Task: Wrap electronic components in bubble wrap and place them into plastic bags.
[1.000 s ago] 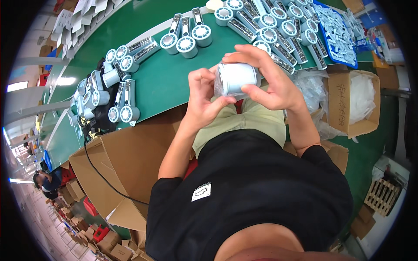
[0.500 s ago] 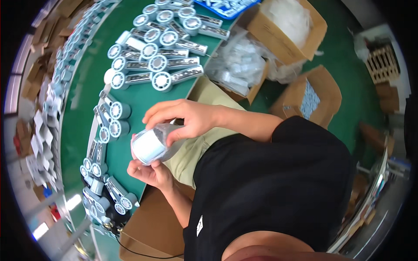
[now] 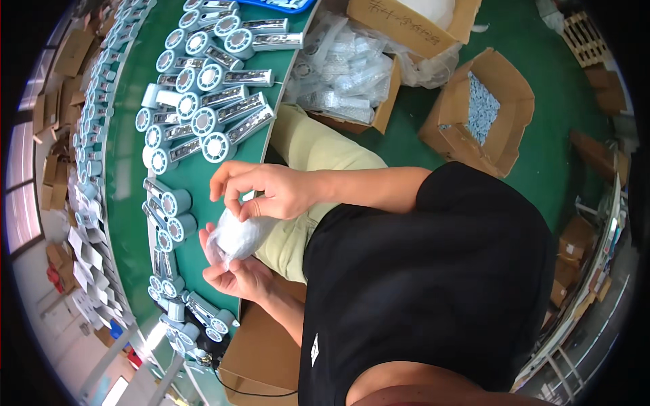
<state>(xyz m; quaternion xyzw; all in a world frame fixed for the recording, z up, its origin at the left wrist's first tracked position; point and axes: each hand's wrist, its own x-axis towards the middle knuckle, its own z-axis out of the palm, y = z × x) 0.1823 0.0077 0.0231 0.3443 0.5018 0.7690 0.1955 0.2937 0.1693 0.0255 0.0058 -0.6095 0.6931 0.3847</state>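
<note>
A white, rounded part in a clear plastic bag sits between my two hands, over the near edge of the green table. My left hand cups it from below and the side, fingers curled round the plastic. Above it is my right hand, thumb and fingers drawn together in a pinch at the bag's upper side. A small, pale tip shows under those fingers. The closest items on the table are light-blue handled devices with round heads.
Many similar devices lie in rows on the green table. On the right, cartons hold bagged parts and small blue pieces. A blue tray stands at the top. Below, a brown carton has a black cable across it.
My right hand has risen slightly off the part and pinches more tightly at the plastic. The part has turned, and more crumpled plastic covers it. The whole view has shifted.
</note>
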